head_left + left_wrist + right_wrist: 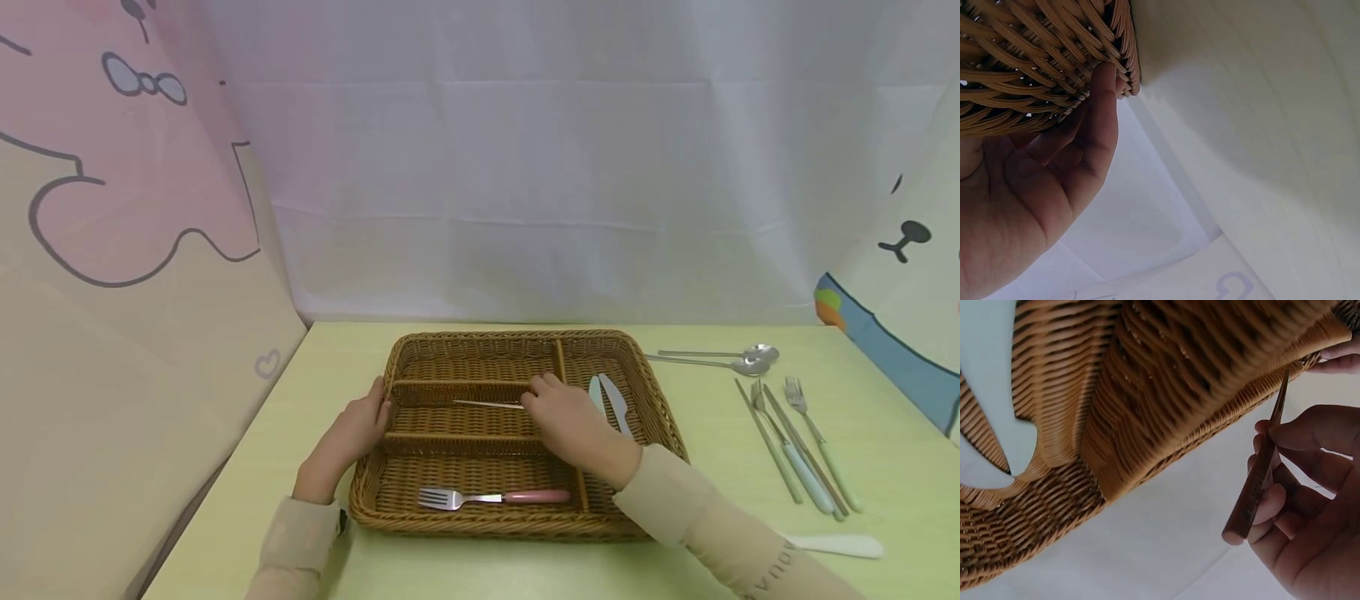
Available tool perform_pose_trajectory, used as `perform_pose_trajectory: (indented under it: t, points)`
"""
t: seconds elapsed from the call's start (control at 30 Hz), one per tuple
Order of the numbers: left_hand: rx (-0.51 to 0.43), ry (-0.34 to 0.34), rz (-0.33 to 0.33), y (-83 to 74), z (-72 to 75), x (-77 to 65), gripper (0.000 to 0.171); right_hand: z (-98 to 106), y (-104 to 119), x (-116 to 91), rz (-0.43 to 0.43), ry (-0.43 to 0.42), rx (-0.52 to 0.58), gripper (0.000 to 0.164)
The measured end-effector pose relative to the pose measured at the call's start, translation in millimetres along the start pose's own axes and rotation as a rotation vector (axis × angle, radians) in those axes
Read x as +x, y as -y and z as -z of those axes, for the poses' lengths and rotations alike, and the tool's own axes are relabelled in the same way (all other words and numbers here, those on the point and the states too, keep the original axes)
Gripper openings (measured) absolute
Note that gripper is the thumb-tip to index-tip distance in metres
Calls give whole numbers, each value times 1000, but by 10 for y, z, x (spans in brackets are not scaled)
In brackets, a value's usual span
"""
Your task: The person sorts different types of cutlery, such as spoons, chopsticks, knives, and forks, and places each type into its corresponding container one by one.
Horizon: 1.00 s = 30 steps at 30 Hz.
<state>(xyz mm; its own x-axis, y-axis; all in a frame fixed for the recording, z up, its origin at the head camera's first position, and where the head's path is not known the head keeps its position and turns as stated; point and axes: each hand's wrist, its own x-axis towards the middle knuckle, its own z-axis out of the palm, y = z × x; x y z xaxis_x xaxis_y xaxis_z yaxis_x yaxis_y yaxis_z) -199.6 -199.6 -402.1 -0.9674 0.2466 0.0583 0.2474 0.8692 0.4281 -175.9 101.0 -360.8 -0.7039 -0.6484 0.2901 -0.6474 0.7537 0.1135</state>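
The right hand [573, 423] pinches a tapered brown stick [1251, 497] between thumb and fingers at the middle left compartment of the wicker basket [480, 525], while the left hand [354, 429] rests relaxed fingers against its left wall.

My basket [495, 524] is rough, ridged wicker; the stick [1255, 492] I pinch looks smooth. The fork [491, 498] lying inside has shiny metal tines [437, 498] and a glossy, plastic-looking handle [536, 497]. My sleeves [666, 498] are matt cloth, the tabletop [420, 575] smooth and wood-grained.
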Motion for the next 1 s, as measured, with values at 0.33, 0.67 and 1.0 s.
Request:
perform_pose_trajectory:
  t: [0.33,0.67,1.0]
  points:
    - [3,-2,8,4,-7,0,52,-130,109,66,43,72,44,15]
    - [4,-5,7,0,-6,5,51,-195,99,102,37,133,154,22]
    - [1,-1,7,10,-9,9,52,-252,35,156,50,180,323,30]
